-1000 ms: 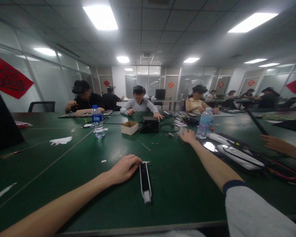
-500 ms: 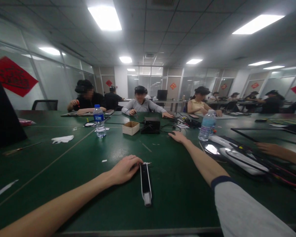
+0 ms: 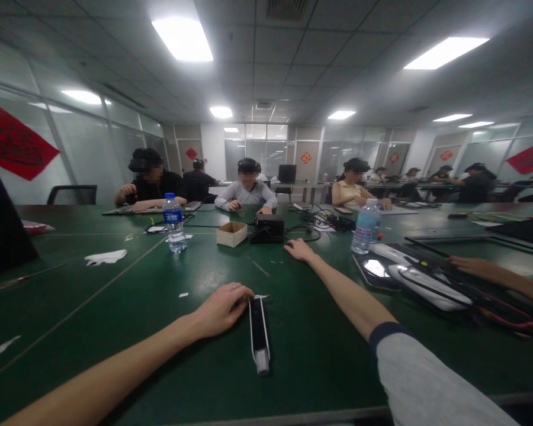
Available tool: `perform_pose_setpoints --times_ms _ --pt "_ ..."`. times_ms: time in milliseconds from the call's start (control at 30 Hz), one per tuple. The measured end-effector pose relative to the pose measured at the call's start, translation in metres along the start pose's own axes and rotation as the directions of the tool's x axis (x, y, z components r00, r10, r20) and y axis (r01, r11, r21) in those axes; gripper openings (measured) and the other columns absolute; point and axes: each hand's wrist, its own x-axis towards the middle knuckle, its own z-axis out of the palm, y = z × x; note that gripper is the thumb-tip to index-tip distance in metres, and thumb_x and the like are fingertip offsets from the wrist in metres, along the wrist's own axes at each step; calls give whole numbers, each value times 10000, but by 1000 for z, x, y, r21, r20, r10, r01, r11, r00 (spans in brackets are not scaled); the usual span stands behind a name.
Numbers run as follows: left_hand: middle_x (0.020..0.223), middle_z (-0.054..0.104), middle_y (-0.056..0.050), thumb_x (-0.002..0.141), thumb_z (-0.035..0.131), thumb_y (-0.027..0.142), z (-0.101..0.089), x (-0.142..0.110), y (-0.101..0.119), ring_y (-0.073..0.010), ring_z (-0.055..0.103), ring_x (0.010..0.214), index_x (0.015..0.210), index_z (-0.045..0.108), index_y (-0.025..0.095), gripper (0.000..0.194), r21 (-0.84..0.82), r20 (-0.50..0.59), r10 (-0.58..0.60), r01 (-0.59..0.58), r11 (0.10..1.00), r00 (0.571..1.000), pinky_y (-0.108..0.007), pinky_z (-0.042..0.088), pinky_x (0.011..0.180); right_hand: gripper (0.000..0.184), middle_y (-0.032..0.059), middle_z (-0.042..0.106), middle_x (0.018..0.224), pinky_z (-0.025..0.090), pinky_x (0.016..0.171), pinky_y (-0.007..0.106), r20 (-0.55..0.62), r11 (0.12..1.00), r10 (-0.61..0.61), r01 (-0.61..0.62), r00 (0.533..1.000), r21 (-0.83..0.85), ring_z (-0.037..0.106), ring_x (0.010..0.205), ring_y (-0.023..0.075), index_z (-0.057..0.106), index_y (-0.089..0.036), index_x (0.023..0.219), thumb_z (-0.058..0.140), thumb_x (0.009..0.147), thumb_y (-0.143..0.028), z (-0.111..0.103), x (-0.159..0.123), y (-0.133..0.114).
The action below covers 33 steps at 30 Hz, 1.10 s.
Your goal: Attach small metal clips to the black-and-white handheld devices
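The left hand (image 3: pixel 220 307) rests loosely curled against the slim black-and-white device (image 3: pixel 259 331), steadying it on the worktop (image 3: pixel 128 296). The right hand (image 3: pixel 298 249), its grip open and empty, lies flat just short of the black box (image 3: pixel 267 228), probably reaching.

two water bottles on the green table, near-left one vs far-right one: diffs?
The clear plastic bottle with the blue cap and blue label stands left of the small cardboard box; the clear plastic bottle with the pale cap stands to the right, beside black cables. The right one looks wider, with no plain label band. Both stand upright, capped, untouched by either hand.
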Motion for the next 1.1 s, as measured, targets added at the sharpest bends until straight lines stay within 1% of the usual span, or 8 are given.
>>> perform_pose_setpoints --times_ms 133,300,433,633,767,833,933,1100 --pt "1018 636 -60 933 441 194 -1 -1 1 -208 583 919 1114 597 213 240 3 -6 9 -9 1000 1000 -332 472 826 409 81 558 1354 381 1022 321 0 993 -119 119 993 24 516 1231 239 597 -225 1290 419 962 -392 -1 -9 -16" --pt "978 633 -58 932 446 193 0 -6 -2 -204 578 897 1110 598 203 234 30 -24 33 -32 999 999 -319 467 811 378 87 609 1305 389 1033 346 -32 978 -197 199 980 59 537 1213 241 635 -178 1235 414 949 -288 -1 -40 -35" --pt "985 627 -53 934 455 182 1 -9 -4 -198 579 894 1114 593 207 227 26 -33 35 -34 999 999 -312 462 803 344 51 638 1268 398 1034 318 -31 947 -303 305 952 103 566 1178 208 651 -204 1203 442 948 -299 -5 -79 -44" --pt "968 629 -47 922 468 167 -5 -11 2 -198 581 883 1114 594 209 234 31 -29 28 -27 999 999 -309 455 790 348 73 628 1277 408 1037 338 -40 887 -426 425 904 178 566 1183 205 648 -187 1197 449 950 -331 -17 -142 -53" --pt "976 634 -48 908 477 158 -10 -13 10 -199 581 890 1098 598 200 229 30 -12 18 -18 999 1000 -316 454 801 391 81 594 1326 352 1089 380 -100 858 -480 490 872 155 496 1272 225 627 -202 1240 465 941 -395 -22 -161 -52" --pt "964 631 -46 909 474 157 -12 -14 13 -198 579 879 1094 597 200 226 30 -9 18 -18 999 1000 -320 454 797 436 72 531 1403 283 1133 400 -163 900 -412 428 896 81 393 1361 231 586 -219 1298 441 949 -437 -25 -154 -46" --pt "962 625 -45 918 467 164 -15 -15 13 -195 576 874 1108 592 206 230 26 -9 13 -13 1000 1000 -316 458 784 459 40 495 1440 257 1142 337 -202 985 -169 168 965 -22 360 1380 180 550 -228 1338 288 1003 -403 -32 -126 -30" --pt "984 626 -44 909 472 150 -18 -15 17 -192 577 890 1105 593 208 237 16 5 -14 14 1000 1000 -307 468 792 410 96 592 1334 365 1051 365 -134 995 -75 67 988 -68 508 1258 240 620 -195 1266 370 969 -327 -41 -88 -7"
